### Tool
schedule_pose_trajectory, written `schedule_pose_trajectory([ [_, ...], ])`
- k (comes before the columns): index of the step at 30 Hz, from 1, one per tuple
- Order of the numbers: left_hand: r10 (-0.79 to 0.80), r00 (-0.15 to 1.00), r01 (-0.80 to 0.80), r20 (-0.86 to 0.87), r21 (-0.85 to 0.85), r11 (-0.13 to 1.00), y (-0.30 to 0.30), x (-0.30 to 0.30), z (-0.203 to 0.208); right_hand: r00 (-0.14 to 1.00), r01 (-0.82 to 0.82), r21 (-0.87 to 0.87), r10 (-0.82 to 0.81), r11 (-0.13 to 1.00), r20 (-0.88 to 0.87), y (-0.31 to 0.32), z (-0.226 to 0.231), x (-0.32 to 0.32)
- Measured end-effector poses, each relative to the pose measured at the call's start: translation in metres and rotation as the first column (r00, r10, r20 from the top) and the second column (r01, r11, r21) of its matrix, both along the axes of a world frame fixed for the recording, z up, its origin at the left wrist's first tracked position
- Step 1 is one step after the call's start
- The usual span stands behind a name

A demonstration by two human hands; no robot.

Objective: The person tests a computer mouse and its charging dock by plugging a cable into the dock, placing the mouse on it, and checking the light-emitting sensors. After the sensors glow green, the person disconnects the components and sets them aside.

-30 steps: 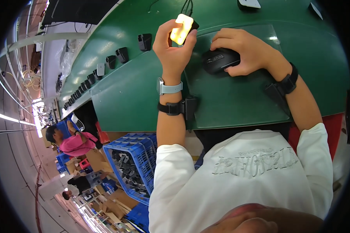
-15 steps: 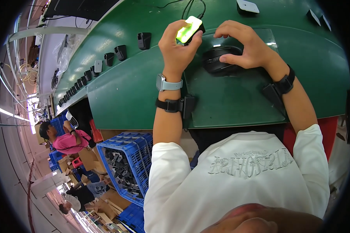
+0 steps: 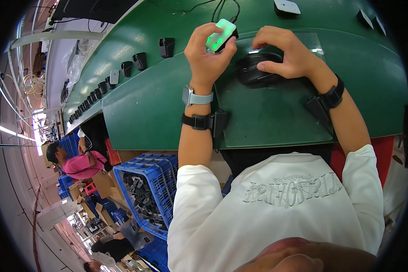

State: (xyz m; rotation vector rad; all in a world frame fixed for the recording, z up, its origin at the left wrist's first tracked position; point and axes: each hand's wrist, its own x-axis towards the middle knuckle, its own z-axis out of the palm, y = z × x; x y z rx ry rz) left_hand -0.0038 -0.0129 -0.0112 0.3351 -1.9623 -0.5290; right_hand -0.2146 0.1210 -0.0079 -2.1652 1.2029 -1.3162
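A small box-shaped device [image 3: 221,37] with a pale, rounded face is glowing green in the grasp of your left hand [image 3: 207,62], whose thumb and fingers are clamping it by its sides over the worktop [image 3: 145,109]. Its long axis is running aslant, from lower left to upper right, with one short end pointing away from you and its lit face turning up toward the camera. Black cables [image 3: 220,10] are trailing beside that far end; the view is leaving unclear whether one is plugged in.

Just to the right, a black mouse [image 3: 251,76] is lying with its long axis running roughly left to right. Your right hand [image 3: 292,53] is arching over it, thumb and fingers standing apart, the thumb crossing its top. Beneath the mouse, a clear sheet [image 3: 276,118] is covering part of the green surface.

Farther out, a white-topped unit [image 3: 287,7] is sitting near the upper edge, while a curving row of dark units [image 3: 167,48] is stretching off to your left. Below that side of the worktop, a blue crate [image 3: 171,181] is holding a heap of dark parts [image 3: 143,197], and a co-worker in pink [image 3: 82,167] is appearing beyond it.
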Motion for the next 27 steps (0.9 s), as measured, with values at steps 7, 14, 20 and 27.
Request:
schedule_pose_trajectory([
  [7,0.001,1.000,-0.001,0.007,0.022,1.000,0.000,0.000,-0.001,1.000,-0.008,-0.001,0.008,1.000,-0.029,-0.001,-0.001,0.000],
  [14,-0.034,0.999,0.034,0.004,-0.047,0.998,0.000,-0.002,0.001,0.996,0.087,-0.147,-0.088,0.985,0.003,-0.001,0.004,0.002],
  [20,-0.107,0.993,0.100,0.053,0.122,0.987,0.009,-0.004,0.005,0.919,0.321,-0.366,-0.381,0.874,-0.102,-0.021,0.017,0.001],
  [27,-0.287,0.948,0.253,0.140,0.215,0.943,0.005,-0.002,0.010,0.872,0.253,-0.362,-0.374,0.897,-0.316,-0.007,-0.004,-0.006],
])
